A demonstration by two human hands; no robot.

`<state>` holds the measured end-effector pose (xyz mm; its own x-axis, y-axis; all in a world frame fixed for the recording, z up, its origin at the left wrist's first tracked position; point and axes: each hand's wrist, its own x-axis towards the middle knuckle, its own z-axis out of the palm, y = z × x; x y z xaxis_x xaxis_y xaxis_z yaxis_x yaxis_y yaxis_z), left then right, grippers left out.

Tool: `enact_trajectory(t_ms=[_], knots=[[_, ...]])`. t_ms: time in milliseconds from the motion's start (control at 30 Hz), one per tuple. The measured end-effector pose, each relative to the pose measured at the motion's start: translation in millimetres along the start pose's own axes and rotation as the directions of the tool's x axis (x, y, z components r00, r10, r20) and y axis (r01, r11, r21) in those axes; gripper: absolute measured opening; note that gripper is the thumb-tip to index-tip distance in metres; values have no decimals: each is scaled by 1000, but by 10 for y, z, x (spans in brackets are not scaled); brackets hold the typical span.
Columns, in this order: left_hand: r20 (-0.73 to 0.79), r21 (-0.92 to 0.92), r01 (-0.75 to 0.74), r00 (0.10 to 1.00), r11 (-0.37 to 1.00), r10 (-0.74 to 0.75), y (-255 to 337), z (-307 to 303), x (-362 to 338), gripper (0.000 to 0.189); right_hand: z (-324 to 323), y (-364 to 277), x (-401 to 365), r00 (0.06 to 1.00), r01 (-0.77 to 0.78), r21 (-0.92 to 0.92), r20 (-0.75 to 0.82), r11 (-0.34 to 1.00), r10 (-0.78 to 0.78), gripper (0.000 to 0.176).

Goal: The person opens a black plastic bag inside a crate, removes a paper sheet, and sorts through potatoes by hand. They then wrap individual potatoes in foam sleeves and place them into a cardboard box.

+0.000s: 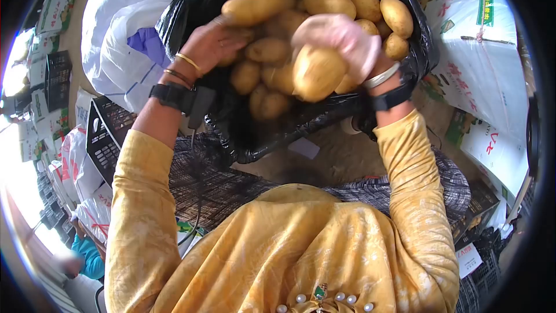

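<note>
Potatoes (268,50) of several sizes fill a bin or crate lined with a black plastic bag (255,152). My left hand (214,46), bare and smeared by motion, reaches in over the left side of the pile. Its fingertips blend into the potatoes there. Just above those fingers, a long potato (258,7) is blurred too. My right hand (341,40), in a pale pink glove, is curled around a large potato (318,73) over the front of the pile. Both wrists wear dark straps.
A white woven sack (113,29) with purple inside stands left of the bag. Black plastic crates (104,130) lie behind my left forearm. Printed white cartons (480,69) under plastic stand at right. Another person in a teal sleeve (91,258) is at far lower left.
</note>
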<state>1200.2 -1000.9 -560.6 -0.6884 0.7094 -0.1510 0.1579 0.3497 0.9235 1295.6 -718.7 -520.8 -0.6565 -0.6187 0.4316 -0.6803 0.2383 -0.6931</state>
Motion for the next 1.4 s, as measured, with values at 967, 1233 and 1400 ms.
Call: enact_trajectory(t_ms=[967, 1233, 1400], knots=[[142, 259, 281, 935, 924, -324, 1241, 541, 161, 44, -133, -237, -246, 703, -573, 701, 153, 425, 695, 57], [96, -313, 158, 986, 937, -134, 1506, 605, 311, 54, -300, -363, -231, 781, -242, 962, 118, 123, 613, 43], [192, 752, 65, 931, 656, -312, 576, 1414, 109, 43, -514, -226, -280, 718, -105, 945, -144, 310, 681, 59]])
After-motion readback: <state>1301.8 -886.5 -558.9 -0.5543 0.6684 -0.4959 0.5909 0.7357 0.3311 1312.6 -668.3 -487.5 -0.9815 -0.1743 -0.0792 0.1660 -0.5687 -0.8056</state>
